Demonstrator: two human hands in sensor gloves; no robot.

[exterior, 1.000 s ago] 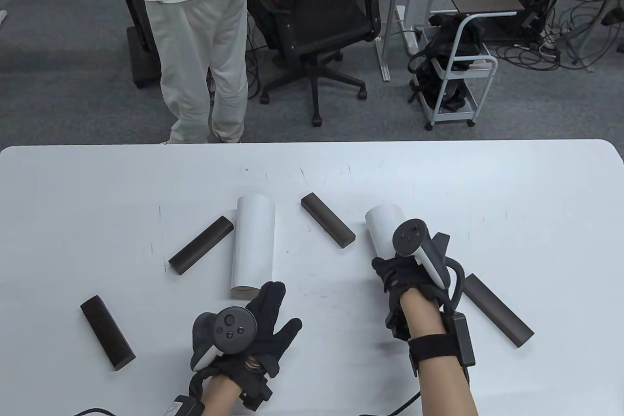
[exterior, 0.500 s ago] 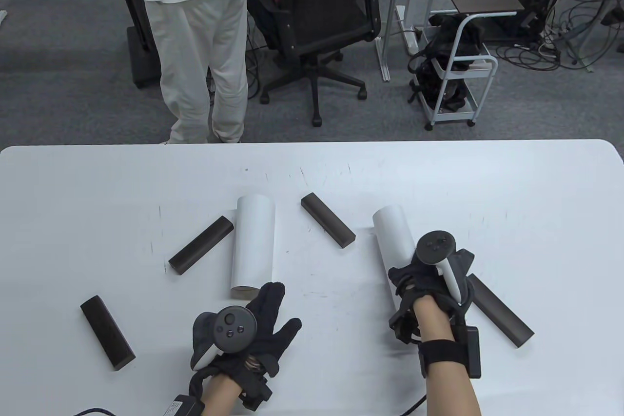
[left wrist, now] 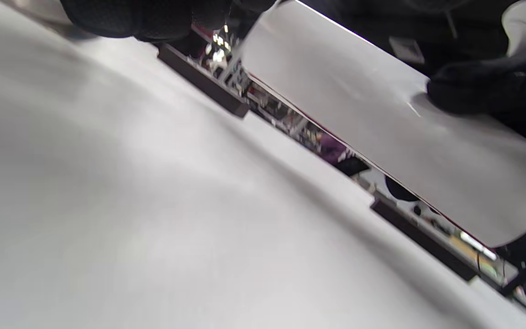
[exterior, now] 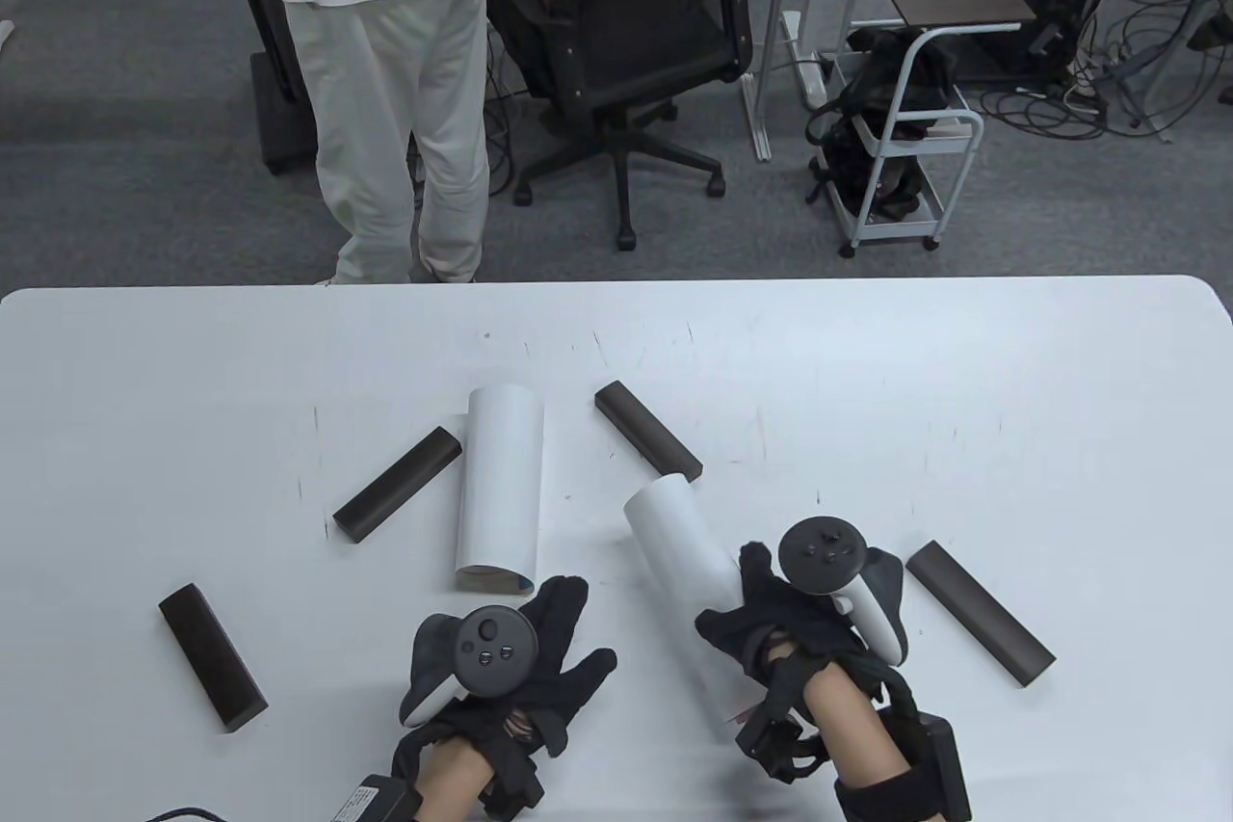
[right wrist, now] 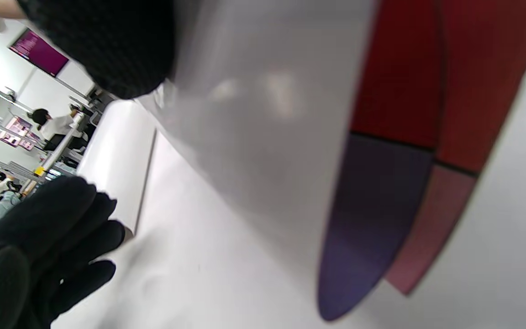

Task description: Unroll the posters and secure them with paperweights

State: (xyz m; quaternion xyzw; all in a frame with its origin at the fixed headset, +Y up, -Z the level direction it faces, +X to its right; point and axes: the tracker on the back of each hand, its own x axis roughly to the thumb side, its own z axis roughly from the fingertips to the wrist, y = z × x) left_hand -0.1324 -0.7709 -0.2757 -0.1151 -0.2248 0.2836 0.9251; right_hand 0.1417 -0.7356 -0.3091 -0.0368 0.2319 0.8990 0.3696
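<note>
My right hand [exterior: 771,620] grips a rolled white poster [exterior: 679,562] and holds it lifted and tilted over the white table [exterior: 963,359] near its front edge. The roll's red and purple inside shows in the right wrist view [right wrist: 381,205]. It also shows in the left wrist view [left wrist: 381,123], above the table. My left hand [exterior: 539,649] is open with fingers spread, empty, just left of the held roll. A second rolled poster [exterior: 501,490] lies on the table beyond my left hand. Several dark bar paperweights lie around: one at the far left [exterior: 212,655], one left of the lying roll [exterior: 397,483], one in the middle [exterior: 647,433], one at the right [exterior: 980,612].
A person in white clothes [exterior: 385,80] stands just beyond the table's far edge. An office chair [exterior: 636,41] and a small cart [exterior: 896,157] stand behind on the grey floor.
My right hand has lifted the right poster roll and carried it toward me and to the left. My left hand has shifted slightly right and stayed open.
</note>
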